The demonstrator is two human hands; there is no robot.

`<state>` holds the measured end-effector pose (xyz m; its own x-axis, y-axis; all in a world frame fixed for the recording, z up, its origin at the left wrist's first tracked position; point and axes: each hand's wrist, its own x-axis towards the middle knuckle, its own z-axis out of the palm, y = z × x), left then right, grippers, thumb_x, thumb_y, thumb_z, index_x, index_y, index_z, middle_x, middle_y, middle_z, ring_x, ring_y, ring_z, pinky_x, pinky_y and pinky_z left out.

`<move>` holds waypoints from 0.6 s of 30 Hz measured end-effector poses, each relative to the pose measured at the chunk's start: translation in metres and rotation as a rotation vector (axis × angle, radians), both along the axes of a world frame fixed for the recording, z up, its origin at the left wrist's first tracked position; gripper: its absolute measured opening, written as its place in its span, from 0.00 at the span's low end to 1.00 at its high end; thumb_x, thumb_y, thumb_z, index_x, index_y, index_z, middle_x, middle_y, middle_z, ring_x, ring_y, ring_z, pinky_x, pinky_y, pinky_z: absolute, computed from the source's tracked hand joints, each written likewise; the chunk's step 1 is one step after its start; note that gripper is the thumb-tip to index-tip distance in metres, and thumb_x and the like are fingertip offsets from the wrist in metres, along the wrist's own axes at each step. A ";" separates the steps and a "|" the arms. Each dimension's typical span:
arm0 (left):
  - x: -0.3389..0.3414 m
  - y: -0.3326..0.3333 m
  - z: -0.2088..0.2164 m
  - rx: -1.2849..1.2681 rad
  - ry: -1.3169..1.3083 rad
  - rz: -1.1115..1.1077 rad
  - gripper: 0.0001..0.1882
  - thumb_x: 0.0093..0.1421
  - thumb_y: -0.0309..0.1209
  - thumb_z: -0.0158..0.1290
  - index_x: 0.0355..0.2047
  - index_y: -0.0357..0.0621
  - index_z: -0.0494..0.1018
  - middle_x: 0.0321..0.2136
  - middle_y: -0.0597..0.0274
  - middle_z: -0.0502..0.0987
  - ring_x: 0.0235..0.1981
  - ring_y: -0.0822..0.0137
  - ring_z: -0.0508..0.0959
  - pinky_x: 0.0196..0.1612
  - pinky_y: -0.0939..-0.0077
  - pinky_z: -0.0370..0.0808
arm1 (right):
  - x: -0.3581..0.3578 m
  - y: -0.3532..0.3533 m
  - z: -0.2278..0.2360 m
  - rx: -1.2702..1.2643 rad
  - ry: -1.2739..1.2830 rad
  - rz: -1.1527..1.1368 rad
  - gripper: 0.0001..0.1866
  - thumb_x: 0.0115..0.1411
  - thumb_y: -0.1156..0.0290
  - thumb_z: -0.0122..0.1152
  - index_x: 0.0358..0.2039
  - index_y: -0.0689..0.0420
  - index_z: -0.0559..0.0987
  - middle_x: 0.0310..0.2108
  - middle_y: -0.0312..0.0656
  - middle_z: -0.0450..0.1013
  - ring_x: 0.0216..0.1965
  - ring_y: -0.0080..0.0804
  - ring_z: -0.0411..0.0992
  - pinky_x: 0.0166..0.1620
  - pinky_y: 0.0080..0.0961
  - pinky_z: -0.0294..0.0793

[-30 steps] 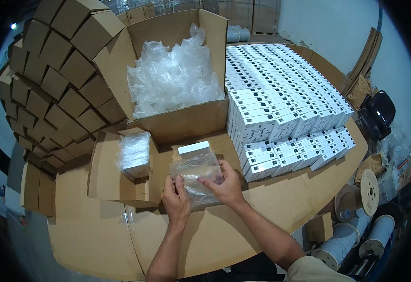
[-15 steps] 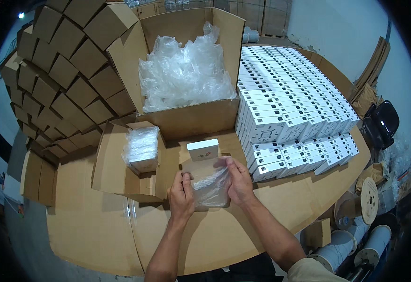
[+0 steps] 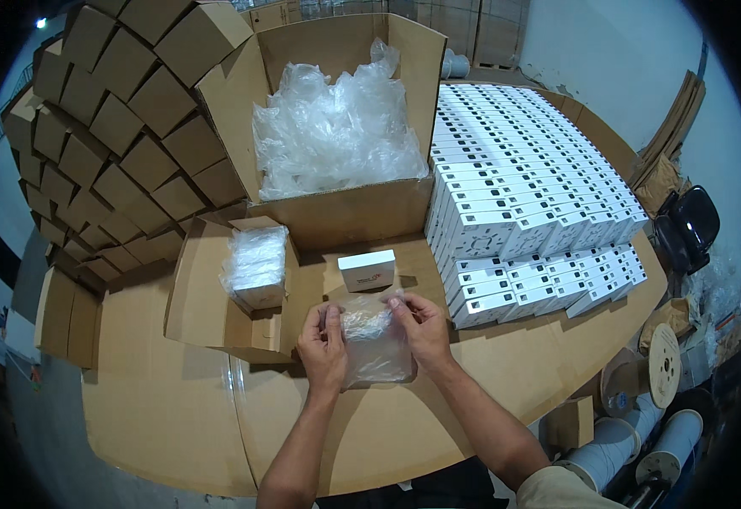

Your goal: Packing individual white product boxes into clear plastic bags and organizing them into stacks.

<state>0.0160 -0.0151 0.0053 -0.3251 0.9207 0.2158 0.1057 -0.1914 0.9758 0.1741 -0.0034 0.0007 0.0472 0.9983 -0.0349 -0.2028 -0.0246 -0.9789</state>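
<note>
A clear plastic bag [image 3: 377, 352] hangs between my two hands over the cardboard-covered table. My left hand [image 3: 323, 343] pinches its upper left edge, and my right hand [image 3: 422, 329] grips the upper right corner between thumb and fingers. Just beyond the bag, a small white box [image 3: 366, 271] stands on the table, touched by neither hand. To the left of it, an open carton [image 3: 209, 284] holds a stack of white boxes wrapped in clear plastic [image 3: 257, 265].
Behind stands a large open carton [image 3: 345, 212] heaped with clear plastic bags [image 3: 332, 131]. White boxes [image 3: 523, 182] are stacked in rows on the right. Brown cartons [image 3: 124, 119] pile up at the left. Cable spools [image 3: 663, 365] stand beside the table's right edge.
My right hand has come slightly nearer and to the left, drawing closer to my left hand. The bag's upper edge has dropped below the white box, which shows more fully.
</note>
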 end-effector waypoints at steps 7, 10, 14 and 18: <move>0.004 -0.004 0.005 0.004 0.069 0.019 0.14 0.72 0.35 0.48 0.37 0.37 0.76 0.19 0.71 0.70 0.20 0.79 0.68 0.24 0.80 0.66 | 0.008 0.005 -0.005 -0.032 0.538 0.028 0.14 0.69 0.64 0.59 0.49 0.60 0.80 0.39 0.34 0.77 0.36 0.16 0.73 0.38 0.17 0.73; 0.004 -0.004 0.004 0.007 0.057 0.065 0.15 0.73 0.35 0.47 0.36 0.37 0.76 0.19 0.70 0.70 0.20 0.79 0.68 0.24 0.79 0.66 | 0.000 0.001 0.007 -0.020 0.311 -0.042 0.14 0.70 0.63 0.57 0.45 0.61 0.79 0.32 0.32 0.77 0.31 0.15 0.72 0.32 0.17 0.71; 0.003 -0.002 0.003 0.026 0.084 0.099 0.16 0.73 0.37 0.45 0.36 0.37 0.76 0.18 0.70 0.69 0.20 0.79 0.69 0.24 0.79 0.66 | -0.005 -0.006 -0.004 0.012 -0.325 0.001 0.15 0.71 0.62 0.54 0.35 0.61 0.79 0.24 0.37 0.75 0.26 0.18 0.71 0.30 0.23 0.71; -0.001 0.000 -0.001 0.038 0.048 0.091 0.16 0.73 0.39 0.45 0.39 0.38 0.74 0.24 0.69 0.73 0.23 0.79 0.71 0.26 0.81 0.68 | -0.008 -0.007 -0.006 0.214 -0.415 -0.157 0.16 0.71 0.62 0.54 0.32 0.63 0.77 0.18 0.40 0.70 0.22 0.21 0.66 0.27 0.27 0.67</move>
<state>0.0151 -0.0154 0.0039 -0.3958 0.8786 0.2672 0.1713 -0.2153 0.9614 0.1662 -0.0101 -0.0055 0.1638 0.9607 0.2241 0.2201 0.1859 -0.9576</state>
